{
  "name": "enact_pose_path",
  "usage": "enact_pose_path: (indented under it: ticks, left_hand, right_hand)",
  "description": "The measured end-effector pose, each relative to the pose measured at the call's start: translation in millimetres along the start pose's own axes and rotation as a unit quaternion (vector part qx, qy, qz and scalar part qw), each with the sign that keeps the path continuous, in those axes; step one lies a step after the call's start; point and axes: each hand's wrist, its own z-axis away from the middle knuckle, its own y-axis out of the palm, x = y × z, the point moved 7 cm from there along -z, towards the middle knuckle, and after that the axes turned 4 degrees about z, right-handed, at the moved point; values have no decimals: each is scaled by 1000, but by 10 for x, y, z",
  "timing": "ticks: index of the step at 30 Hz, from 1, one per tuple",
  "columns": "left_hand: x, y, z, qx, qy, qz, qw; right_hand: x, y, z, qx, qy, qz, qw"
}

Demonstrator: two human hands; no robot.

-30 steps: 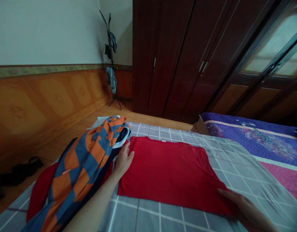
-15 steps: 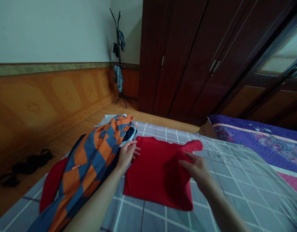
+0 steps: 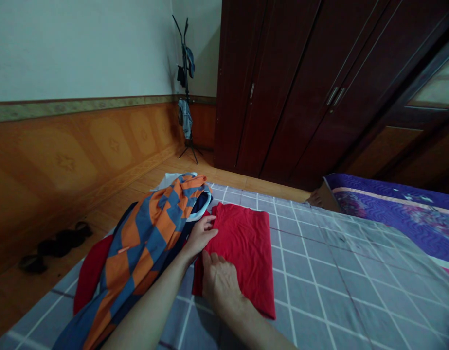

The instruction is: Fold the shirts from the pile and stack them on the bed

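Note:
A red garment (image 3: 246, 243), folded into a narrow rectangle, lies on the grey checked bed cover (image 3: 312, 272). At its upper left edge my left hand (image 3: 202, 235) rests with fingers apart, touching the cloth. My right hand (image 3: 220, 279) lies on the lower left part of the red cloth, its fingertips bent down at the edge; whether they pinch any fabric is hidden. Close to the left of both hands is an orange and blue checked garment (image 3: 147, 233), heaped over other clothes.
Dark red wardrobes (image 3: 275, 87) stand behind the bed. A coat rack (image 3: 187, 87) is in the corner. Black shoes (image 3: 60, 245) lie on the floor at left. A purple floral cover (image 3: 403, 204) is at the right, beside a cardboard box (image 3: 328, 194).
The right part of the red garment has been folded over to the left, making it narrower. My right hand has moved left, close to my left hand. The view has shifted slightly.

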Motion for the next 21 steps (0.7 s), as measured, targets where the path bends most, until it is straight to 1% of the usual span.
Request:
enact_pose_path:
  ticks: [4, 8, 11, 14, 17, 19, 21]
  left_hand:
    - [-15, -2, -16, -13, 23, -14, 1000]
    - [12, -33, -22, -34, 32, -47, 998]
    - [40, -49, -41, -41, 31, -91, 995]
    - [23, -70, -41, -54, 30, -155, 986]
    - [-61, -85, 7, -73, 37, -231, 969]
    - [-120, -79, 55, -78, 40, -276, 957]
    - [-150, -68, 96, -77, 34, -310, 947]
  right_hand:
    - [38, 36, 107, -13, -25, 10, 1000]
    - [57, 93, 232, -52, -45, 7, 998]
    - [0, 169, 380, -93, -66, 24, 993]
    - [-207, 220, 624, -149, -78, 63, 984]
    - [-540, 206, 920, -200, -84, 111, 970]
    - [-775, 169, 1087, -221, -76, 135, 963]
    - [-954, 135, 1197, -227, -66, 139, 962]
